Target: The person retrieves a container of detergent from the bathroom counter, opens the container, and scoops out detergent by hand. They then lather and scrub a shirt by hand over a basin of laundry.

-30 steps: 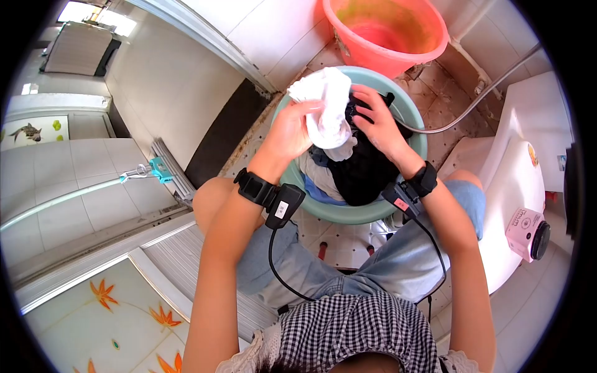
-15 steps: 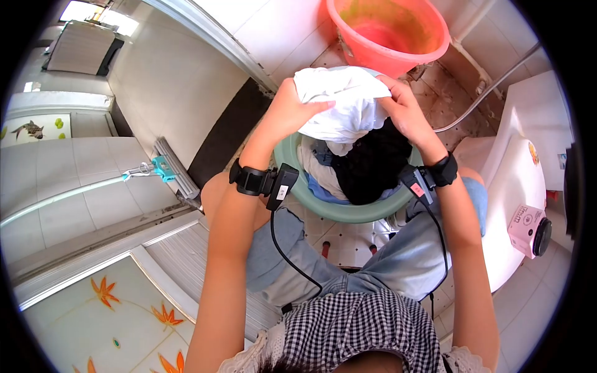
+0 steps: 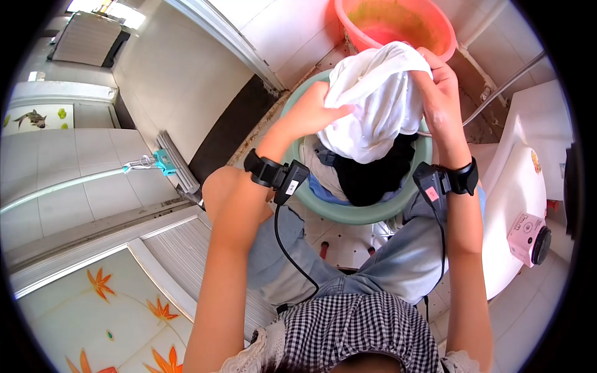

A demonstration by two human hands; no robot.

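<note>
A white cloth (image 3: 373, 99) hangs bunched between my two hands above a green basin (image 3: 357, 214). My left hand (image 3: 317, 112) grips its left edge, with the thumb lying on the fabric. Higher up on the right, my right hand (image 3: 438, 87) pinches the cloth's upper right edge. Black clothing (image 3: 373, 177) lies in the basin under the cloth, with pale and blue fabric (image 3: 320, 171) at its left side.
Behind the green basin is a red basin (image 3: 401, 22). A metal hose (image 3: 504, 90) runs down on the right, beside a white toilet (image 3: 519, 180) with a pink container (image 3: 528, 239) on it. A mop (image 3: 174, 168) leans at the left.
My right hand has come down onto the cloth and taken hold of it. The cloth has been spread wider and raised to the upper right, and both hands have moved with it.
</note>
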